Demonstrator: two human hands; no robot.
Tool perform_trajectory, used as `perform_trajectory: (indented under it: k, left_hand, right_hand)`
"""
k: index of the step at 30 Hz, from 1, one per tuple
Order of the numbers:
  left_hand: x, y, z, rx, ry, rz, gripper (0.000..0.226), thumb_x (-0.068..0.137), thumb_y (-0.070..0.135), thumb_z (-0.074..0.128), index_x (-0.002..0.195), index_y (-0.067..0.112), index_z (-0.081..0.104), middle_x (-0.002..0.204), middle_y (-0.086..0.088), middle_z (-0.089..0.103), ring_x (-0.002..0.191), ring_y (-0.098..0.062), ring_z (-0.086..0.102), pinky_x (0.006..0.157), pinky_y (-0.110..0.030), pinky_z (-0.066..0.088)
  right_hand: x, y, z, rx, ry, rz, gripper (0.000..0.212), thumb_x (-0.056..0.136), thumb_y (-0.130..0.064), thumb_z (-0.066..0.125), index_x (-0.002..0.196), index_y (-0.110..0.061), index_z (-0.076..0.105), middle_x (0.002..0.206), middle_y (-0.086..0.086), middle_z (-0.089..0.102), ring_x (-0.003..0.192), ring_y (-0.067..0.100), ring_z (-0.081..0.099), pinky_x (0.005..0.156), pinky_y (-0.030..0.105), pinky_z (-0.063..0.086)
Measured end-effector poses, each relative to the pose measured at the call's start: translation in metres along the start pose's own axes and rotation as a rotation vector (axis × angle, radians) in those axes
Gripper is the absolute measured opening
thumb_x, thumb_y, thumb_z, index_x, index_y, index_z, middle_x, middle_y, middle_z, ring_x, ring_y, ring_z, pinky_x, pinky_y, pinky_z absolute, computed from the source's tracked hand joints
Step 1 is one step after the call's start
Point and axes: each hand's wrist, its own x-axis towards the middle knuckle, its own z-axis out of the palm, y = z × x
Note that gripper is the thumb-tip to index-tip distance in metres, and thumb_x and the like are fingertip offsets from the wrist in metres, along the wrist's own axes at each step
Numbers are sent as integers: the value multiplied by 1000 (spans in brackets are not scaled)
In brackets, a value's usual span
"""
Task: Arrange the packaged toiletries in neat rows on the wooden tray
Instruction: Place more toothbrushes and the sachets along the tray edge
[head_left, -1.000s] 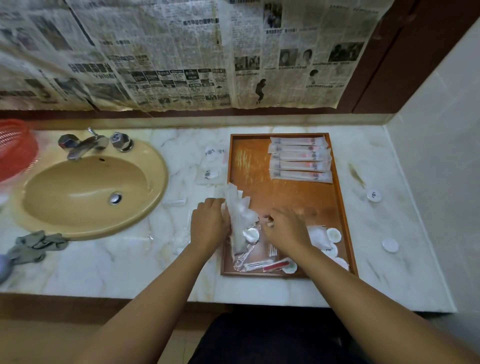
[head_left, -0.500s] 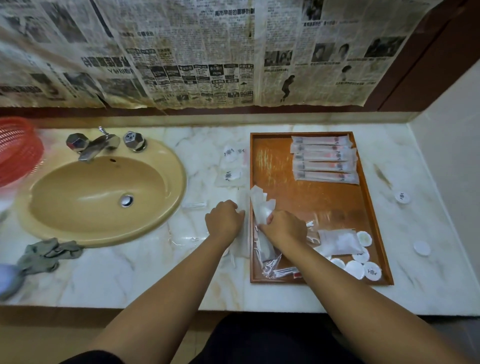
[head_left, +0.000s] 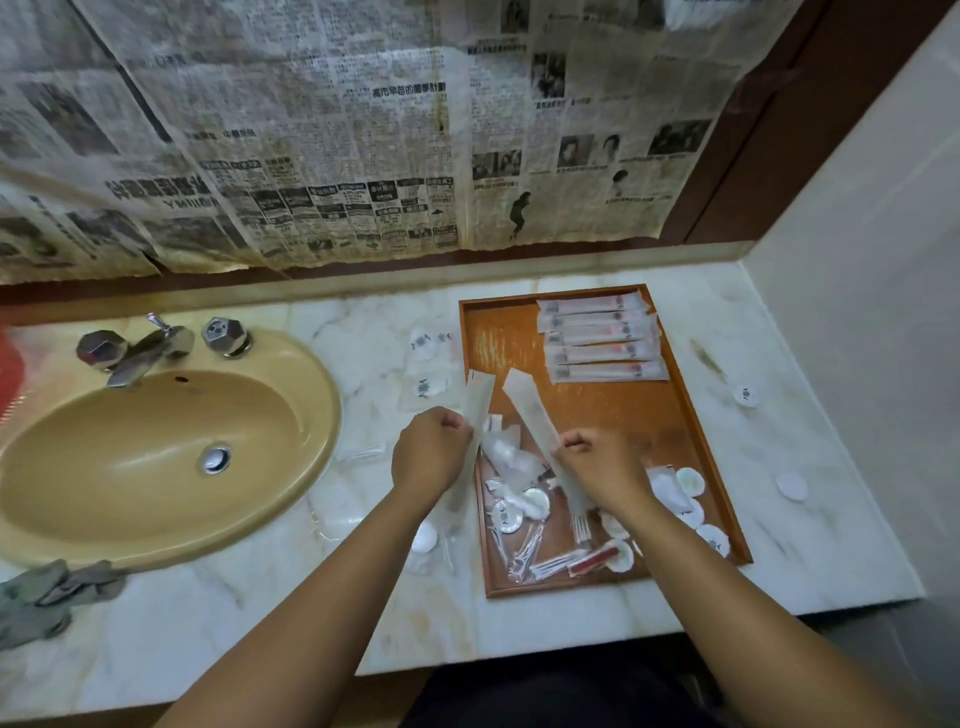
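Note:
A wooden tray (head_left: 698, 415) lies on the marble counter. At its far end several long toothbrush packets (head_left: 602, 345) form a neat row. A loose heap of clear packets and round white discs (head_left: 524, 506) covers its near end. My left hand (head_left: 428, 454) grips one long pale packet (head_left: 478, 402) above the tray's left rim. My right hand (head_left: 597, 465) grips a second long pale packet (head_left: 530, 410) over the heap. Both packets stick up and away from me.
A tan sink (head_left: 156, 457) with a metal tap (head_left: 150, 348) is on the left. Small clear packets (head_left: 431, 364) lie between sink and tray. Two white discs (head_left: 792, 486) sit right of the tray, a grey cloth (head_left: 47, 592) at the near left. Newspaper covers the wall.
Each hand has lifted one long pale packet out of the heap, and the hands have moved apart. The view has shifted so the tray sits further right.

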Motion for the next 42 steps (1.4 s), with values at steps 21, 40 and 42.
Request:
perform_trajectory:
  k: [21,40,42]
  left_hand:
    - [11,83,66,-228,127,-16,15,89,23,74,76,17,70,72,-2,68,72,-20,67,71,-35,53]
    - [4,105,94,-387,119,-88,17,92,20,73,77,15,67,66,1,62,59,-18,60,63,-39,55]
    - [0,106,95,-465,90,-112,19,92,18,72,74,14,66,66,-1,61,59,-22,61,62,-43,56]
  right_hand:
    - [131,94,-82,-860,151,-685,15,81,-11,68,87,-18,80,87,6,74,83,35,61,70,42,51]
    - [95,122,-78,-895,-1,-538,57,91,-47,34,134,-22,62,136,14,57,115,35,56,95,47,47]
    - [98,122,-78,-901,6,-561,54,92,-47,41,136,-23,60,137,14,56,117,35,55,96,48,46]
